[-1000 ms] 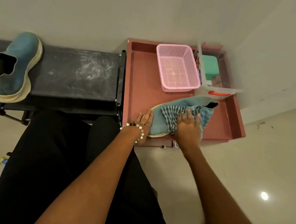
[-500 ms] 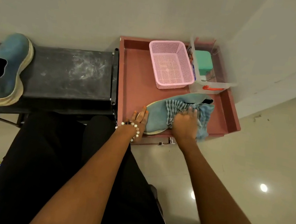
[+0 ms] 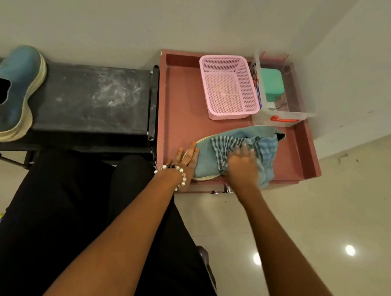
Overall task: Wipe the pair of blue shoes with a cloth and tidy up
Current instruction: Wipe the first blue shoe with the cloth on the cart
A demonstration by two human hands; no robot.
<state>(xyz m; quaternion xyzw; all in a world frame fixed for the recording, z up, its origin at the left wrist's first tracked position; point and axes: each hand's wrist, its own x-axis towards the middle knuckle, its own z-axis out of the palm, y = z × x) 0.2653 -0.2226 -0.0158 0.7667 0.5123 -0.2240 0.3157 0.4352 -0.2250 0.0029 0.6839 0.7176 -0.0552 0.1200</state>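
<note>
Shoe (image 3: 207, 154) unmoved; right hand (image 3: 242, 162) fingers slid checked cloth (image 3: 258, 151) toeward, left hand (image 3: 188, 158) flat.

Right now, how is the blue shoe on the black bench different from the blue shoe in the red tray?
The shoe on the black bench stands upright on its sole, untouched; the shoe in the red tray lies on its side. The bench shoe is bare, while the tray shoe is partly covered by a checked cloth that the right hand presses on it, and the left hand steadies its toe end. Both are blue with cream soles.
</note>
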